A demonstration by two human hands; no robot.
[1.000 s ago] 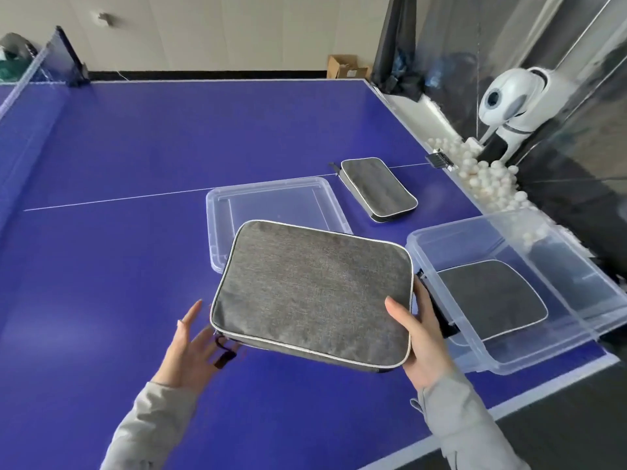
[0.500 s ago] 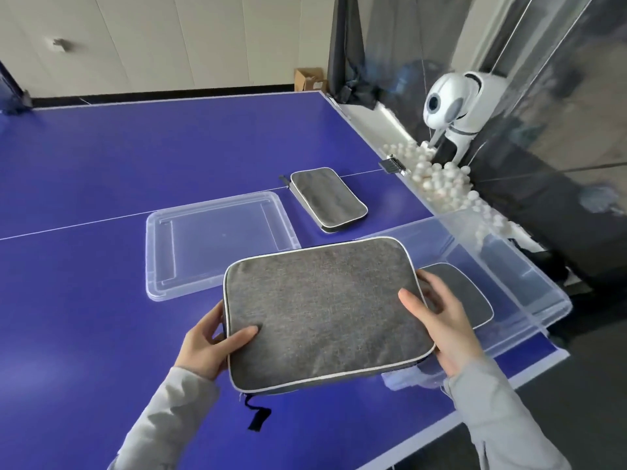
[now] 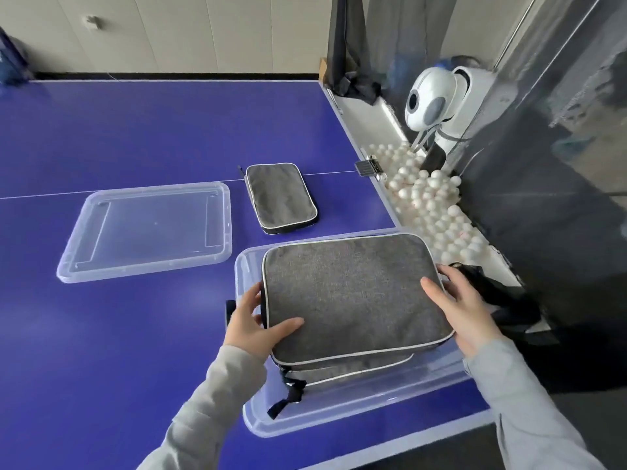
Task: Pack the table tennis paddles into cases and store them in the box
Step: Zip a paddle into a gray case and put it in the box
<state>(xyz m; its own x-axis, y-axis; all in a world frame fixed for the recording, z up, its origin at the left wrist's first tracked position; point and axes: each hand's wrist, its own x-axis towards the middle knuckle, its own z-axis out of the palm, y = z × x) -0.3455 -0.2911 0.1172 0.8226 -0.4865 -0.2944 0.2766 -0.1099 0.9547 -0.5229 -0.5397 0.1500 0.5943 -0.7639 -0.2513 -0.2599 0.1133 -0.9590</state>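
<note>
Held case: a large grey fabric case with pale piping, lying flat and a little tilted over the open clear box, gripped at both short ends.
Left hand: the left hand holds the case's left end, thumb laid on the top face, the fingers reaching round the edge; how far they wrap beneath cannot be told.
Right hand: the right hand holds the right end, thumb on the top face, the other fingers spread along the case's far right edge.
Box: clear plastic, standing at the counter's near right corner, its near wall close to the near edge.
Inside the box: a second grey case shows just under the held one, only its near side visible; whether the two touch cannot be told.
Zip pull: a dark strap hangs from the near left corner of the cases down inside the box.
Third case: a smaller-looking grey case lies flat on the counter beyond the box, near the white centre line.
Lid: the clear lid lies flat on the counter, left of the third case and well apart from the box.
Off the right edge: white balls heaped in a trough along the counter's right edge, with a white machine behind them.
</note>
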